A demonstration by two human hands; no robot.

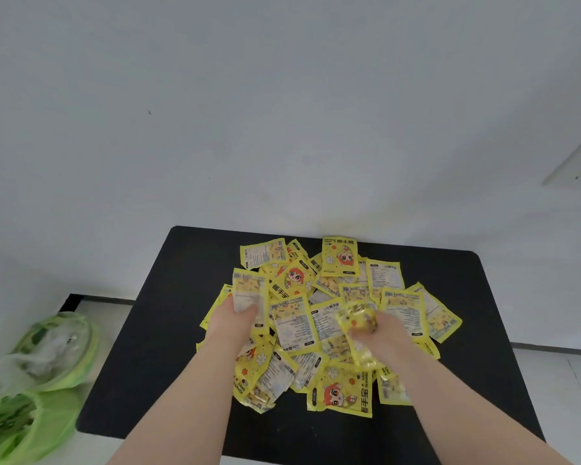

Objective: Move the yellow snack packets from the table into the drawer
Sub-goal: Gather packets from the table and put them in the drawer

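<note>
Several yellow snack packets (339, 260) lie heaped in the middle of a black table (168, 330). My left hand (230, 322) reaches into the left side of the heap and holds one packet (249, 290) upright between thumb and fingers. On the right side my right hand (379, 333) grips a crumpled packet (356, 318), blurred by motion. The drawer is not in view.
A white wall stands right behind the table, with a socket plate (576, 164) at the right. On the floor to the left are two bins lined with green bags (52, 350). Pale floor shows to the right of the table.
</note>
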